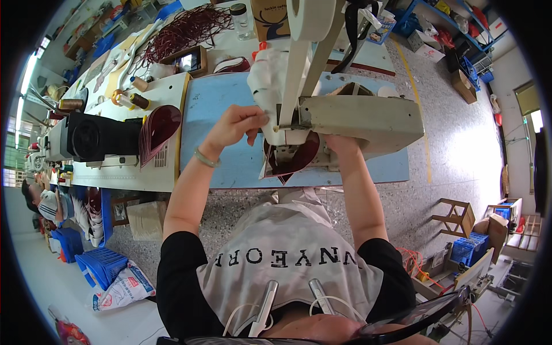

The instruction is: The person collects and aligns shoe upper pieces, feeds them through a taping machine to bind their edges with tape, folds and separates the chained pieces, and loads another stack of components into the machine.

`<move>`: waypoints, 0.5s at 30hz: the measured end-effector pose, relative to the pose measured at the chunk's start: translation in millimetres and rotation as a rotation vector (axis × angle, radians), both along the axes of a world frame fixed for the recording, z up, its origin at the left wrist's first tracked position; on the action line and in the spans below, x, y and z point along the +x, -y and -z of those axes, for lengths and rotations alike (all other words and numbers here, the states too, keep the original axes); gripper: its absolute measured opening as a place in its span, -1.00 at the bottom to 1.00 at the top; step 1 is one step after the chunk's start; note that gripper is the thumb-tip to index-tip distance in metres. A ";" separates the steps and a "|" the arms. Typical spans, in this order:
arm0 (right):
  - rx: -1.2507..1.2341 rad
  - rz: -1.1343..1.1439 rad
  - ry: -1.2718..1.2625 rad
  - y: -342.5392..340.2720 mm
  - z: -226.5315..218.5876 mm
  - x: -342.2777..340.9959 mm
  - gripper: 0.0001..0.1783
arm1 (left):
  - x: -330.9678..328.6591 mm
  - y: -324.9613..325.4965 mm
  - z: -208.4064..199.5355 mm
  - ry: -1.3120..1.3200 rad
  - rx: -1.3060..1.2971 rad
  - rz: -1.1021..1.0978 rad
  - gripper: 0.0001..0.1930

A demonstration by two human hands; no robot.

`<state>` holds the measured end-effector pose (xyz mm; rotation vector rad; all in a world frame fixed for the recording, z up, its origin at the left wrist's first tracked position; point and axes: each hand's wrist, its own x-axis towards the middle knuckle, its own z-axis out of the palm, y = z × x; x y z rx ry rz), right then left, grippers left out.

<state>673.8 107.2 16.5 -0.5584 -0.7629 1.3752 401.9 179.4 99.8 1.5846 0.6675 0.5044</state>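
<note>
My left hand is raised beside the head of a beige sewing machine, on its left. Its fingers are curled in with the tips together near the needle area, and what they pinch, if anything, cannot be made out. My right hand reaches in under the machine's arm, which hides its fingers. Between the hands, a dark red curved piece with a pale edge lies under the machine head. A white strip runs down to the machine from a white roll above.
The machine stands on a blue tabletop. To the left, a black motor housing sits by stacked dark red pieces and thread spools. Dark red strips heap at the back, near a clear jar. A wooden stool stands right.
</note>
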 end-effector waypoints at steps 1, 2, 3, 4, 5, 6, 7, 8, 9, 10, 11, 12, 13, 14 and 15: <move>-0.032 -0.029 -0.067 -2.2 10.7 3.4 -0.62 | 2.3 -3.8 2.9 0.002 -0.002 0.003 -0.77; -0.060 -0.058 -0.134 -6.6 20.8 7.3 -0.65 | 4.3 -7.1 5.2 0.040 -0.031 -0.033 -0.77; -0.016 0.234 0.434 -8.3 30.1 5.7 -0.67 | 6.4 -7.9 5.6 0.077 -0.062 -0.070 -0.77; 0.024 0.368 0.720 -6.5 37.0 9.8 -0.68 | 6.6 -5.4 3.2 0.046 -0.073 -0.088 -0.77; 0.031 0.523 1.003 -0.2 44.3 13.5 -0.68 | 5.4 1.9 5.7 0.047 -0.074 -0.087 -0.77; -0.041 0.493 0.826 13.8 36.0 13.1 -0.66 | -1.5 12.4 11.9 0.101 -0.036 -0.192 -0.76; -0.113 0.462 0.650 30.1 23.0 9.5 -0.63 | -7.4 22.6 19.0 0.155 0.004 -0.295 -0.74; -0.129 0.432 0.600 47.7 5.6 -2.0 -0.66 | -16.5 29.9 31.3 0.154 0.003 -0.307 -0.74; -0.151 0.408 0.549 66.3 -7.7 -16.1 -0.68 | -27.5 36.4 50.4 0.103 -0.032 -0.364 -0.70; -0.164 0.307 0.816 82.0 -9.7 -28.1 -0.75 | -33.5 44.1 73.0 0.052 -0.070 -0.417 -0.65; -0.174 0.183 1.081 89.8 -10.4 -42.6 -0.80 | -38.9 55.1 100.7 0.050 -0.083 -0.429 -0.65; 0.023 0.220 1.127 89.0 1.9 -58.7 -0.86 | -42.1 66.5 130.8 -0.113 0.064 -0.336 -0.60; 0.225 0.260 1.164 86.0 20.0 -70.8 -0.91 | -44.6 75.9 151.9 -0.274 0.214 -0.235 -0.54; 0.230 0.255 1.163 80.5 32.0 -75.3 -0.91 | -44.8 84.3 163.4 -0.275 0.214 -0.242 -0.54; 0.306 0.212 1.266 74.3 42.3 -78.5 -0.89 | -41.7 92.8 171.7 -0.250 0.007 -0.220 -0.49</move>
